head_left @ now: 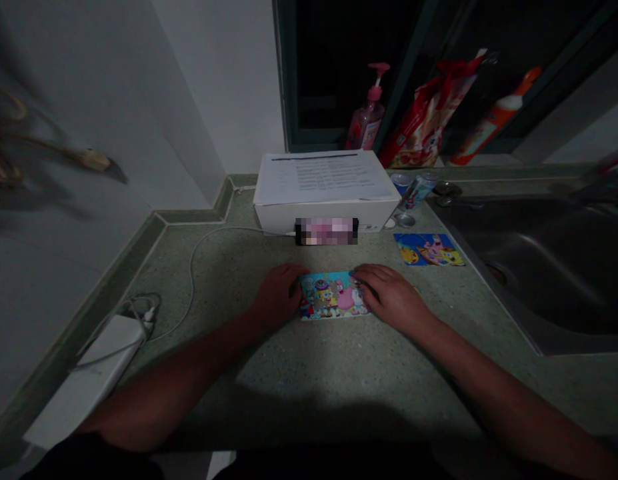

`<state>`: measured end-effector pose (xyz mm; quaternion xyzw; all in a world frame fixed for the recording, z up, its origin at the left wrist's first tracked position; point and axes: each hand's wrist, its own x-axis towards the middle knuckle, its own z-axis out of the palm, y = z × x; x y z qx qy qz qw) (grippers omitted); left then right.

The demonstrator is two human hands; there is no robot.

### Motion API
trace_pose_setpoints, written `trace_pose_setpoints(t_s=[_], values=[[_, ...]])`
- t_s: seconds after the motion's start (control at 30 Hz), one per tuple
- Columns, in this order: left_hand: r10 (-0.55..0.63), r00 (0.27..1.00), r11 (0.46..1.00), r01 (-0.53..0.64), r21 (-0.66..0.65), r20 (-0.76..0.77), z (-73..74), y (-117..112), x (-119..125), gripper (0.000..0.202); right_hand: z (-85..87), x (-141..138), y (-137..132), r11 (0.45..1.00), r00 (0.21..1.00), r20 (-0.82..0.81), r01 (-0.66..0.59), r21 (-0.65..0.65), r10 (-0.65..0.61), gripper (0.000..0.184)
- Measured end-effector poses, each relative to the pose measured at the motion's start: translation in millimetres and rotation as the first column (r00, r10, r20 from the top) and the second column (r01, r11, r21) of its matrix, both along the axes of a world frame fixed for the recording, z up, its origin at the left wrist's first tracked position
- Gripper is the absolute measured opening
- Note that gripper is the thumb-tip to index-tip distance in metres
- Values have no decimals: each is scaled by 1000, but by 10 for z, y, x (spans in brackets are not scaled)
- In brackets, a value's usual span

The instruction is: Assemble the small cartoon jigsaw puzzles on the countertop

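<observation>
A colourful cartoon puzzle (333,295) lies flat on the green speckled countertop (309,373), right in front of me. My left hand (277,293) rests at the puzzle's left edge, fingers curled against it. My right hand (393,297) lies on the puzzle's right edge, fingers stretched over its corner. A second cartoon picture card (429,249) lies flat further right, near the sink, untouched by either hand.
A white box (325,193) topped with a printed sheet stands behind the puzzle, with a phone (327,231) and a white cable in front. A steel sink (549,260) fills the right. Bottles, a red bag and cans stand at the back. A white power adapter (109,347) lies at left.
</observation>
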<state>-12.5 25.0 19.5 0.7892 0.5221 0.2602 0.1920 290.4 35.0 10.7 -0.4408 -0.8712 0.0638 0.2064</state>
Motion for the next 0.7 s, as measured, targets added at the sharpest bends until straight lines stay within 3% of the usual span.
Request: trace_pose_setpoints(t_s=[0.2, 0.37, 0.7], values=[[-9, 1000, 999, 8, 41, 13, -119, 40, -14, 40, 75, 58, 3, 998, 999, 35, 20, -52, -18, 36], [41, 999, 998, -43, 55, 35, -204, 93, -37, 40, 214, 301, 6, 986, 987, 156, 65, -151, -41, 36], [68, 997, 998, -68, 14, 42, -150, 99, -32, 38, 161, 588, 10, 972, 973, 215, 123, -200, -79, 32]])
